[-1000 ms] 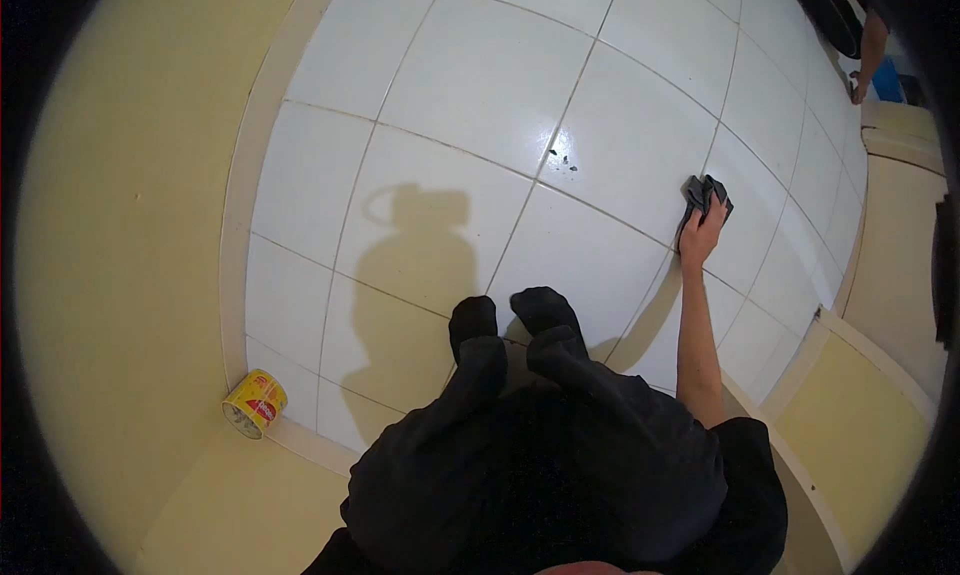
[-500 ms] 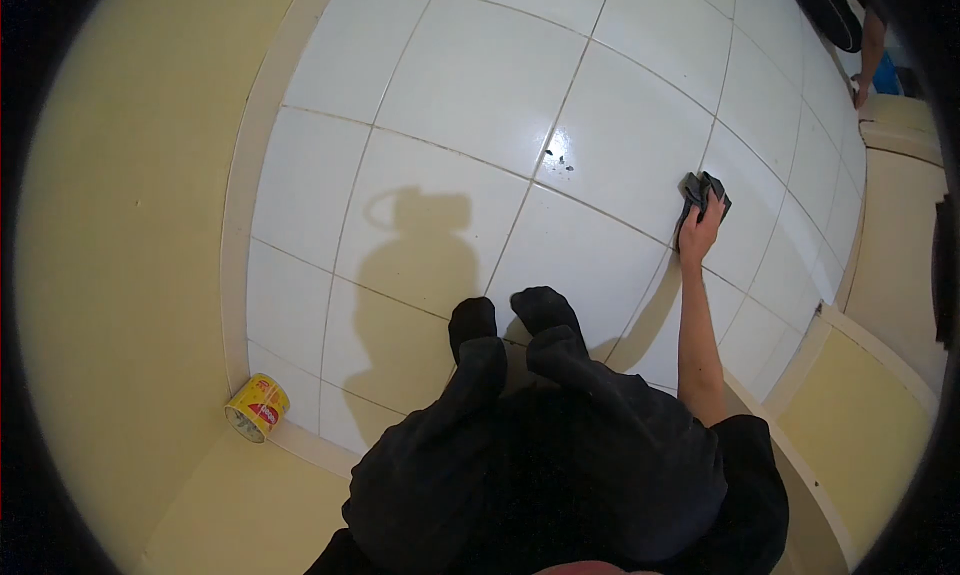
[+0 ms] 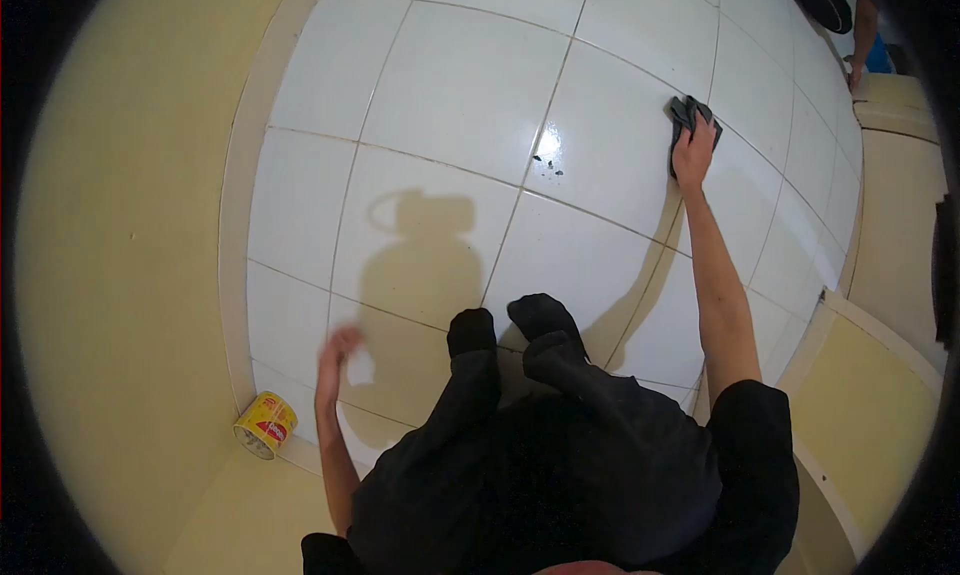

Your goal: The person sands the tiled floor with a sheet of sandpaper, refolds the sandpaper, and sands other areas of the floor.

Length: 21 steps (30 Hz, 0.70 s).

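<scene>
Bunched under the fingers of my right hand (image 3: 693, 155) is a dark grey cloth (image 3: 697, 118), pressed against the white tiled floor (image 3: 460, 75). That hand is closed on the cloth, with the arm stretched forward. My left hand (image 3: 343, 343) is at the left, over the tiles near my shadow, blurred by motion; I see nothing clear in it and its fingers are smeared. Small dark bits of debris (image 3: 549, 167) lie on a shiny tile ahead of my feet. A yellow tub (image 3: 266, 425) with a red label stands in the corner, below and left of my left hand.
My feet in dark socks (image 3: 541, 316) are on the tiles. A yellow wall (image 3: 130, 275) runs along the left, and a low cream ledge (image 3: 870, 345) edges the right. At the upper right another person's arm (image 3: 864, 35) reaches down near a blue object (image 3: 878, 57).
My right hand has slid the cloth forward, farther from my feet. My left hand has come into view at the left. The debris stays on its tile.
</scene>
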Motion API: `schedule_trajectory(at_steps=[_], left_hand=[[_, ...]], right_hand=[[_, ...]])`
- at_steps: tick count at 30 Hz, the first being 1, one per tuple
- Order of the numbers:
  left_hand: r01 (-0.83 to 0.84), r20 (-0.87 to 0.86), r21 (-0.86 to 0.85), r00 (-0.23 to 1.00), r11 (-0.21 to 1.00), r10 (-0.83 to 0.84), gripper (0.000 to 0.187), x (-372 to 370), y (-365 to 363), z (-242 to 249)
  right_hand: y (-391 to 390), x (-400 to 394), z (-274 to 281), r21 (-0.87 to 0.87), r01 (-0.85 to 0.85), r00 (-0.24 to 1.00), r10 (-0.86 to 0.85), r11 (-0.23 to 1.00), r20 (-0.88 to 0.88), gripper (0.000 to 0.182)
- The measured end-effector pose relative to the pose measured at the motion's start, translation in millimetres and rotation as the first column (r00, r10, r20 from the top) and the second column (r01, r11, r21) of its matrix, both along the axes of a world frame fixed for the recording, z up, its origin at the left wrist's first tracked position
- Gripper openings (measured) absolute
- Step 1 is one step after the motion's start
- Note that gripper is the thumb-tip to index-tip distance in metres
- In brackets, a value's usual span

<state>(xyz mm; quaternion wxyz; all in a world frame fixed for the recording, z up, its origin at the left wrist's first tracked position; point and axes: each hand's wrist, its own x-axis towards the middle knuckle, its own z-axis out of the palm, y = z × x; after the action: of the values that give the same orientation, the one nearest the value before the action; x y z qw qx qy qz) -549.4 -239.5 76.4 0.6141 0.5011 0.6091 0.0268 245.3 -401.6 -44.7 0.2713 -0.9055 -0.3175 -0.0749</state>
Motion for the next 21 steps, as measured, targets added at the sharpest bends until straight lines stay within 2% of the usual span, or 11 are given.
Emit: schedule_trajectory(at_steps=[1,2,4,6,7,10,15,19,20,21], left_hand=[[-0.257,0.106,0.141,0.964,0.956,0.244,0.039,16,30,-26],[-0.375,0.24,0.372,0.923,0.849,0.302,0.04,58,50,-36],[-0.168,0.117,0.661,0.986,0.731,0.121,0.044,106,84,-68],[0.066,-0.15,0.811,0.984,0.581,0.097,0.045,156,86,-75],[0.193,-0.281,0.847,0.953,0.495,0.11,0.046,169,86,-75],[0.175,-0.265,0.849,0.958,0.498,0.114,0.046,173,85,-68],[0.241,-0.333,0.845,0.935,0.477,0.118,0.044,169,88,-70],[0.254,-0.357,0.836,0.925,0.486,0.13,0.044,171,89,-69],[0.263,-0.365,0.834,0.922,0.486,0.127,0.044,171,89,-69],[0.271,-0.371,0.832,0.92,0.484,0.123,0.045,171,89,-69]], right_hand=[[13,5,0,-0.003,-0.011,1.0,0.011,1.0,-0.012,0.049],[26,9,-8,0.001,-0.016,0.999,0.016,1.0,0.033,0.049],[58,9,-6,-0.016,-0.026,0.998,0.027,1.0,0.05,0.051],[90,5,-4,-0.009,-0.103,0.993,0.104,0.995,0.059,0.051],[107,1,-1,-0.001,-0.147,0.988,0.147,0.989,0.045,0.051],[157,-17,4,0.004,-0.224,0.974,0.224,0.975,0.037,0.049],[231,-53,10,0.021,-0.387,0.922,0.386,0.922,0.025,0.047],[268,-94,10,0.068,-0.526,0.85,0.523,0.848,0.057,0.05],[275,-103,13,0.02,-0.555,0.832,0.555,0.832,0.029,0.05],[278,-116,15,0.045,-0.581,0.813,0.582,0.812,0.005,0.05]])
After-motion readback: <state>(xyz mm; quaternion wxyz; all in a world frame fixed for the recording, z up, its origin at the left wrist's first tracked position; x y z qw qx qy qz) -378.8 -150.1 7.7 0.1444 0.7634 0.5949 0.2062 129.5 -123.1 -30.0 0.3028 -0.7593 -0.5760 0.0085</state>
